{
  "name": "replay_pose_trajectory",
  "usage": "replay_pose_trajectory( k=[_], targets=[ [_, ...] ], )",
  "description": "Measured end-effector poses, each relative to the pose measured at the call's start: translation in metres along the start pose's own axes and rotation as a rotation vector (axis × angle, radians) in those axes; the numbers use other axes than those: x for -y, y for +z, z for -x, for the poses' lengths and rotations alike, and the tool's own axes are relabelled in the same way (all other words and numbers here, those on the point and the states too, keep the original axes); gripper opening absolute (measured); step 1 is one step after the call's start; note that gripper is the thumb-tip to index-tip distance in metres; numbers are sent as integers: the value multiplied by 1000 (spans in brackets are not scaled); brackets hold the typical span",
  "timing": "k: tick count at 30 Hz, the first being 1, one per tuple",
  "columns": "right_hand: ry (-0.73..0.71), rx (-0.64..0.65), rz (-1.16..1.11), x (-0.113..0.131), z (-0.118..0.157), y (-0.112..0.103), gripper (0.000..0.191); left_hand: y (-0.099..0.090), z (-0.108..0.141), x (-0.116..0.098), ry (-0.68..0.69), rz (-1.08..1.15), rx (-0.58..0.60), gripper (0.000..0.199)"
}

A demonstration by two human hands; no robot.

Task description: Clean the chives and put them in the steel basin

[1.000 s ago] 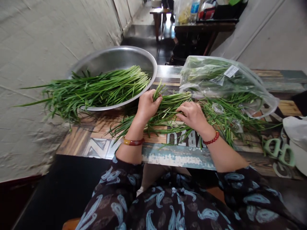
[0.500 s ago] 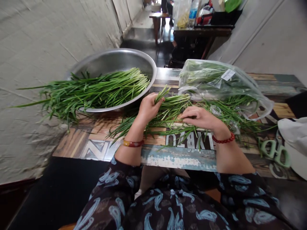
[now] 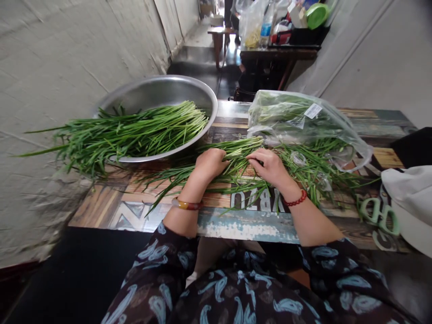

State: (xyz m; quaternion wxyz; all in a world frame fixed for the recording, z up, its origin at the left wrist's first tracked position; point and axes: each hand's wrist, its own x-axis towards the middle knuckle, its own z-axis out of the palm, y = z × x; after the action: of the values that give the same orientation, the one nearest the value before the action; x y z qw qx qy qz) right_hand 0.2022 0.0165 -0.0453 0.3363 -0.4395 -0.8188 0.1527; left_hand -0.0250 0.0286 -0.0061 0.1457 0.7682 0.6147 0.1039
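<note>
My left hand (image 3: 211,164) is closed around a few garlic chives, their pale stem ends poking out to the right past the thumb. Close to those ends, my right hand (image 3: 269,165) is in a pinch; whatever lies between its fingertips is too small to make out. Beneath and behind both hands, a loose pile of garlic chives (image 3: 248,143) lies on the wood-patterned table (image 3: 249,228). Thin green leaves and scraps (image 3: 305,173) are scattered beside my right hand.
At the left, a large steel basin (image 3: 148,92) holds a thick bundle of chives (image 3: 158,128), leaves hanging over its rim. A clear plastic bag (image 3: 297,112) with more chives lies back right. Green-handled scissors (image 3: 380,213) and a white cap (image 3: 410,193) are at the right.
My left hand has come down lower, onto the pile, with the chives. My right hand has moved left, closer to the stem ends. The view has shifted slightly.
</note>
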Motion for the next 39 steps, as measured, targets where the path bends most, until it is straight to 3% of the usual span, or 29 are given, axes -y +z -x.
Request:
replay_pose_trajectory(
  k=[8,16,18,22,24,31,35,39],
  targets=[
    [-30,170,188,7,4,3,27,1,-1,-2,43,-4,18,19],
    [-13,143,162,7,2,4,23,-11,0,10,20,617,-102,13],
    [5,97,119,7,1,5,22,-13,1,5,39,685,-110,16],
    [139,-159,-20,9,-3,4,26,-8,3,-10,145,663,-52,15],
    [196,-219,-78,11,-5,2,28,-3,3,-16,180,637,-41,13],
    [374,8,-280,25,-2,-6,46,15,-1,-22,144,539,-165,11],
    [368,128,-221,31,0,-4,26,20,-2,-23,110,500,-220,11],
    [343,92,-148,29,-1,-1,14,20,-3,-21,121,528,-229,10]
  ],
)
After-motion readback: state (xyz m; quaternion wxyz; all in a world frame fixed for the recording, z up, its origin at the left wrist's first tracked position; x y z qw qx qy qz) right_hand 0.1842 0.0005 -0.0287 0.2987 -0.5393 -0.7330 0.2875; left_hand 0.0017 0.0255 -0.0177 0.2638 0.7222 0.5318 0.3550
